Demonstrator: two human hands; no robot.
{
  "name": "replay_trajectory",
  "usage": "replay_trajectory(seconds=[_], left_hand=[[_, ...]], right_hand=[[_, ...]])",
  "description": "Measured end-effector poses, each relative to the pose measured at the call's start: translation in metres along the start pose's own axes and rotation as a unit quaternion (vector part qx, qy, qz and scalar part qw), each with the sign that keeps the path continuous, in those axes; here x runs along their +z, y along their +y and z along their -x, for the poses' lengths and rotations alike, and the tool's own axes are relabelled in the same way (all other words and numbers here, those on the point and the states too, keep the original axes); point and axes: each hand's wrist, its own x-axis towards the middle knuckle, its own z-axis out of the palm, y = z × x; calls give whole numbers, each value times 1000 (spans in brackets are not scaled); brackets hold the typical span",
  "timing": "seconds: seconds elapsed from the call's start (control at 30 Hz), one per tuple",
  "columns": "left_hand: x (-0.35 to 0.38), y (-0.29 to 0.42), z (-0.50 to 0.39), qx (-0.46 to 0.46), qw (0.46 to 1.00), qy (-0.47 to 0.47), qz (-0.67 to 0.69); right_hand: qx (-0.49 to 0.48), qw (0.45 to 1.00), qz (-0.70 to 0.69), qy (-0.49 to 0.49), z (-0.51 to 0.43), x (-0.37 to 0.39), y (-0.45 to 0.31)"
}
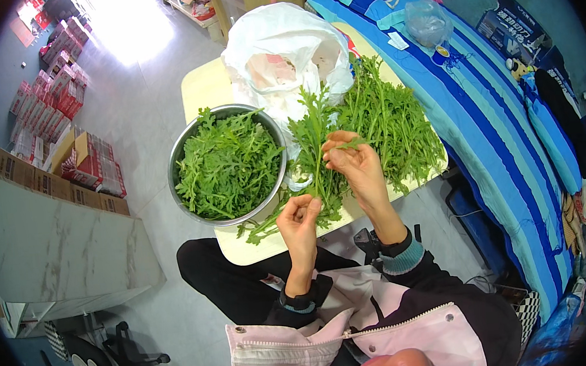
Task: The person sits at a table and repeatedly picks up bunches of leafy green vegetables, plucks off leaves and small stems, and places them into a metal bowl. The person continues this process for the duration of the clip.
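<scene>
Between thumb and fingers, my left hand [299,222] pinches the lower stem of a leafy green sprig [314,128], which looks like chrysanthemum greens. My right hand [354,164] is beside the sprig's upper stem, with a small leaf piece [354,144] between its thumb and fingers. To the left, a steel bowl [173,186] is heaped with loose green leaves [227,163]. A large pile of uncut stalks [396,125] lies right of my hands. More stems [260,228] lie under and beside my left hand on the cream table [204,88].
An opened white plastic bag [278,31] stands at the table's back. A bed with a blue striped sheet [502,163] runs along the right, holding a clear bag [428,22]. Stacked red boxes [48,114], a marble-patterned counter [66,242] and an office chair base [135,359] are left.
</scene>
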Motion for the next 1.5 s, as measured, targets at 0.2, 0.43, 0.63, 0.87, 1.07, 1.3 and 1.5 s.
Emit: replay_trajectory(seconds=[0.2,0.43,0.63,0.87,1.07,1.3,1.5], left_hand=[[2,-1,2,157,970,44,-179],[5,2,4,227,932,80,-271],[3,0,3,228,934,82,-263],[1,-2,4,229,935,85,-258],[-2,-9,0,195,943,80,-257],[-6,-4,5,166,946,57,-273],[-13,4,-1,257,903,125,-320]], right_hand=[[-119,989,69,54,-5,13,6],[-112,987,95,68,-8,9,7],[-87,992,58,77,-6,8,9],[-146,971,117,146,-16,6,-11],[-337,921,97,170,-27,20,-34],[-259,894,361,63,-23,27,-13],[-142,899,400,104,-2,-14,15]])
